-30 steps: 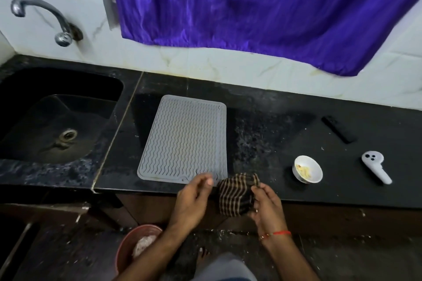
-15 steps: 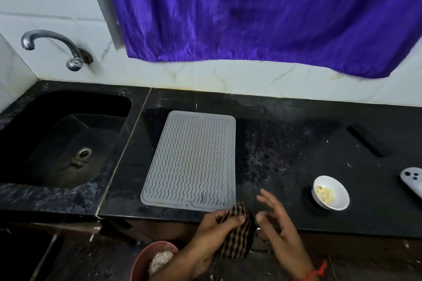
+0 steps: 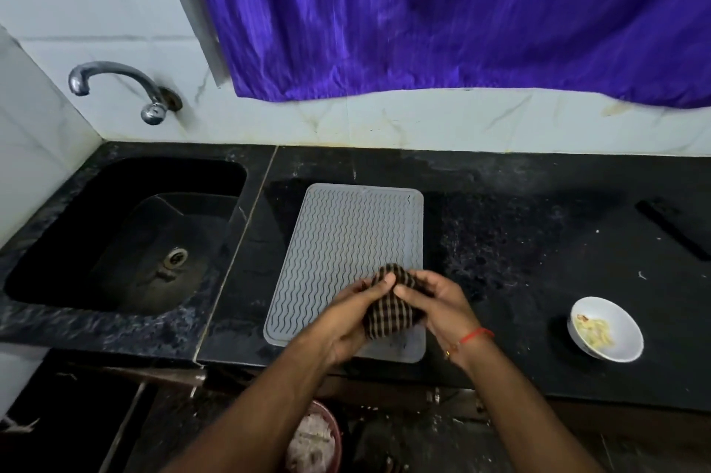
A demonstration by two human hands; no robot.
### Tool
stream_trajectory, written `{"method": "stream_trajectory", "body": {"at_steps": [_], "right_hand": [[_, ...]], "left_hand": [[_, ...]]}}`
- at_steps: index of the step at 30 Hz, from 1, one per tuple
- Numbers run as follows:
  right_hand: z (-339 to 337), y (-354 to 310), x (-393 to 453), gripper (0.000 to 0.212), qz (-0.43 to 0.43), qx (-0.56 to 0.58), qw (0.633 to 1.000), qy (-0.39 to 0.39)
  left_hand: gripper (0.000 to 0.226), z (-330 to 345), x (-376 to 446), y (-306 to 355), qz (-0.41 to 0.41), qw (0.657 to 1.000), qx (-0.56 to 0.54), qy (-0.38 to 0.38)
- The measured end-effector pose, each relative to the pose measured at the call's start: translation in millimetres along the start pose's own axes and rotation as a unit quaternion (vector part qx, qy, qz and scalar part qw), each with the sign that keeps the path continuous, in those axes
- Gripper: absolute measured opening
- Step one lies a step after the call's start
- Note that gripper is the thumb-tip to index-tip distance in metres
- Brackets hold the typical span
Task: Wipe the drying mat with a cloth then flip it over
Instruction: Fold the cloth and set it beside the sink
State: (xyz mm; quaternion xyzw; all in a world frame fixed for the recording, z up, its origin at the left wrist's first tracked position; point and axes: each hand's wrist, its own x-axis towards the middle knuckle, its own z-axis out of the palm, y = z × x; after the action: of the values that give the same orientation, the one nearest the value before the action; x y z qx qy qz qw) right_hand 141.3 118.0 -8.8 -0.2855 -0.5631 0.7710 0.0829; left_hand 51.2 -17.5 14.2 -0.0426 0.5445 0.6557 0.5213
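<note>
Where both hands (image 3: 388,314) bunch cloth (image 3: 390,313) | mat (image 3: 338,245) near corner hidden

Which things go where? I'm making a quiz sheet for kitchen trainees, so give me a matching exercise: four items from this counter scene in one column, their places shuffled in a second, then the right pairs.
Column one:
1. checked cloth
2. drying mat
3. white bowl
4. tap

Column two:
A. on the wall above the sink
B. on the counter, to the right of the hands
C. bunched between the left hand and right hand
D. lying flat on the counter beside the sink

Pairs: 1-C, 2-D, 3-B, 4-A
</note>
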Motion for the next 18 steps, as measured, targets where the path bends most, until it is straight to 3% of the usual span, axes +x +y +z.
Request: {"method": "stream_trajectory", "body": {"at_steps": [2, 6, 11, 15, 18], "right_hand": [[16.7, -2.6, 19.8, 0.035, 0.008, 0.020, 1.000, 0.015], [50.6, -3.7, 60.4, 0.028, 0.022, 0.015, 0.998, 0.050], [108.8, -17.1, 118.4, 0.024, 0.044, -0.015, 0.998, 0.048], [166.5, -34.4, 178.4, 0.038, 0.042, -0.052, 0.995, 0.073], [218.3, -47.8, 239.9, 0.031, 0.029, -0.136, 0.986, 0.095]], "left_hand": [[0.042, -18.7, 7.8, 21.4, -0.026, 0.999, 0.038, -0.018], [0.056, -71.3, 27.8, 52.3, -0.048, 0.994, 0.095, -0.012], [0.057, -138.0, 67.1, 102.4, 0.026, 0.995, 0.080, 0.049], [0.036, -186.7, 106.6, 152.7, 0.056, 0.991, 0.090, 0.078], [0.028, -226.8, 144.0, 200.0, 0.116, 0.980, 0.114, 0.111]]}}
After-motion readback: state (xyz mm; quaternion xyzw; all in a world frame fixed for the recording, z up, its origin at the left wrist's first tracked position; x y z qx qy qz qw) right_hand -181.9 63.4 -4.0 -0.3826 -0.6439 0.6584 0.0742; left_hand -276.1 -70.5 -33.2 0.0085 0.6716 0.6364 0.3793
